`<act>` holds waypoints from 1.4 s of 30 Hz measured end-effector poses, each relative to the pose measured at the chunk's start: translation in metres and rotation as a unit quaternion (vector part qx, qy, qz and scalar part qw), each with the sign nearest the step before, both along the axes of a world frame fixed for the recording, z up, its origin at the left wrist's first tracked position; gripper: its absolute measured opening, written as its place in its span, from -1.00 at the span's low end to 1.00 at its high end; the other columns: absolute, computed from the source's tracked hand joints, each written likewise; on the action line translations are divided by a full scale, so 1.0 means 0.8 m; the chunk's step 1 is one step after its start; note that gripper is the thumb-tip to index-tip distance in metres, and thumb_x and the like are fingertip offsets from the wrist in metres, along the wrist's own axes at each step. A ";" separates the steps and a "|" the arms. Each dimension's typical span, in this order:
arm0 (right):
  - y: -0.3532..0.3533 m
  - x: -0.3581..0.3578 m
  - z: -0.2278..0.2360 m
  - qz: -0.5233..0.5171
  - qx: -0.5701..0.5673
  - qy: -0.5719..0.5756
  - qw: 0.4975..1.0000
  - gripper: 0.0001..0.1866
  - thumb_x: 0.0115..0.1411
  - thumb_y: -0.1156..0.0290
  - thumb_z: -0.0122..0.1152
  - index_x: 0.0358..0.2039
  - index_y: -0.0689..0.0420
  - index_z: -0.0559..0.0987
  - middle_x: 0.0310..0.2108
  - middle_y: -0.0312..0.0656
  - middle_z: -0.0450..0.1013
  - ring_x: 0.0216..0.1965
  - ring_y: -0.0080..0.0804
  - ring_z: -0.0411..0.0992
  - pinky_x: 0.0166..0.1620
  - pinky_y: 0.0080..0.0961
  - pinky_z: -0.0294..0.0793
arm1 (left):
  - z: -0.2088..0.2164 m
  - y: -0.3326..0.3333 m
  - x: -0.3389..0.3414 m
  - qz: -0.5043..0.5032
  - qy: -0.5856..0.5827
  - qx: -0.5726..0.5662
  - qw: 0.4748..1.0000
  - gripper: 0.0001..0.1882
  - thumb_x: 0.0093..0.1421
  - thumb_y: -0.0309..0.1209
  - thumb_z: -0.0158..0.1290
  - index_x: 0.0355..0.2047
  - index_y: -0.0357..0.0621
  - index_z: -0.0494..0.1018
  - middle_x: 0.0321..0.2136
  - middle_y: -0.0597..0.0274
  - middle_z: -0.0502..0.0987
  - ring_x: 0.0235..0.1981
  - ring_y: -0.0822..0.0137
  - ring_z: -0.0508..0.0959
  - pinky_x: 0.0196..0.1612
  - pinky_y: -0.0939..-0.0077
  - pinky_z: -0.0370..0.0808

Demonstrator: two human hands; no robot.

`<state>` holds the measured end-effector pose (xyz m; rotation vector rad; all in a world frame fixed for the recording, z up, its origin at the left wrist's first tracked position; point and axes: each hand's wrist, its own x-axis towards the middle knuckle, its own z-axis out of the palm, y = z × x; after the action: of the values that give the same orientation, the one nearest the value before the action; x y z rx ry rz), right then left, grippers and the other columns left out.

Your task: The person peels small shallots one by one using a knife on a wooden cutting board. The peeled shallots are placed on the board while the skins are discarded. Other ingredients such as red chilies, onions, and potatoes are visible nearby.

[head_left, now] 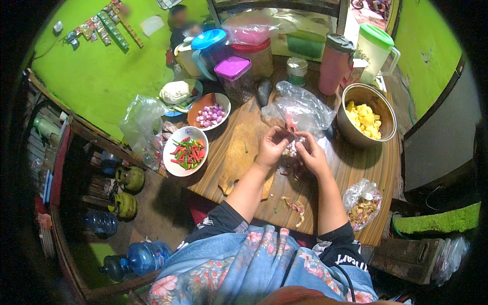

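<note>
My left hand (273,146) and my right hand (312,154) are raised close together over the table, fingertips pinched. Between them shows a small thing with a red-orange part (291,127); its kind and which hand grips it are hard to tell. Small white pieces and dark purple peelings (292,166) lie below, partly hidden by my hands. A wooden cutting board (238,152) is under my left forearm. Behind my hands lies a clear plastic bag (305,104).
To the left stand a bowl of cut red and green chillies (187,154), a bowl of peeled shallots (210,116) and a cauliflower (176,93). On the right are a pot of yellow chunks (364,121) and a bag of peelings (363,206). Jugs and a pink tumbler (335,66) line the back.
</note>
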<state>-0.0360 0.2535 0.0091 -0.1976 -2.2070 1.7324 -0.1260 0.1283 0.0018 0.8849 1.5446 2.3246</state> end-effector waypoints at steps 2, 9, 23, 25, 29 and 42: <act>0.003 -0.001 -0.001 0.001 -0.017 -0.031 0.999 -0.68 0.12 0.22 0.09 -0.13 0.03 0.37 -0.55 -0.31 0.47 -0.55 -0.62 0.37 -0.45 -0.62 0.33 | -0.006 0.001 -0.001 -0.009 -0.011 -0.016 1.000 -0.82 0.00 -0.67 0.02 -0.38 -0.17 0.39 -0.40 0.36 0.48 -0.34 0.51 0.46 -0.20 0.61 0.39; 0.004 -0.011 -0.024 -0.037 -0.020 0.064 0.997 -0.71 0.15 0.18 0.06 -0.16 0.03 0.38 -0.51 -0.32 0.43 -0.48 -0.61 0.36 -0.39 -0.63 0.33 | -0.009 0.003 -0.002 -0.026 0.066 -0.074 0.995 -0.86 0.01 -0.61 0.10 -0.40 -0.17 0.39 -0.43 0.40 0.46 -0.36 0.57 0.44 -0.26 0.66 0.39; 0.001 0.001 0.004 -0.038 -0.038 -0.026 0.998 -0.75 0.17 0.25 0.06 -0.15 0.01 0.40 -0.59 -0.42 0.35 -0.55 -0.73 0.27 -0.45 -0.72 0.26 | -0.018 0.007 -0.008 -0.034 -0.107 0.020 0.993 -0.86 0.05 -0.62 0.02 -0.32 -0.27 0.42 -0.30 0.24 0.47 -0.26 0.46 0.47 -0.19 0.61 0.42; 0.000 0.000 0.004 -0.028 -0.043 -0.025 0.998 -0.74 0.17 0.25 0.05 -0.15 0.01 0.40 -0.61 -0.42 0.34 -0.58 -0.72 0.25 -0.48 -0.71 0.25 | -0.015 0.005 -0.010 -0.046 -0.136 0.017 0.990 -0.85 0.05 -0.63 0.02 -0.31 -0.27 0.42 -0.32 0.25 0.48 -0.28 0.47 0.48 -0.19 0.60 0.43; 0.003 -0.002 -0.008 -0.012 -0.035 -0.009 0.999 -0.70 0.18 0.26 0.02 -0.09 0.06 0.39 -0.54 -0.42 0.36 -0.59 -0.71 0.24 -0.50 -0.72 0.26 | -0.001 0.001 -0.009 -0.033 -0.116 -0.004 0.993 -0.84 0.05 -0.63 0.01 -0.31 -0.26 0.42 -0.38 0.27 0.50 -0.32 0.47 0.49 -0.20 0.60 0.43; -0.003 0.004 0.010 0.004 0.032 -0.008 0.999 -0.63 0.15 0.23 0.04 -0.02 0.01 0.38 -0.44 -0.22 0.50 -0.58 -0.56 0.39 -0.43 -0.59 0.38 | -0.018 0.003 -0.013 -0.031 -0.095 0.005 0.995 -0.83 0.01 -0.61 0.05 -0.33 -0.23 0.42 -0.40 0.29 0.50 -0.36 0.49 0.47 -0.22 0.60 0.41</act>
<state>-0.0331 0.2513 0.0168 -0.1869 -2.2737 1.6678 -0.1364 0.1306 -0.0127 0.6819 1.4095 2.2990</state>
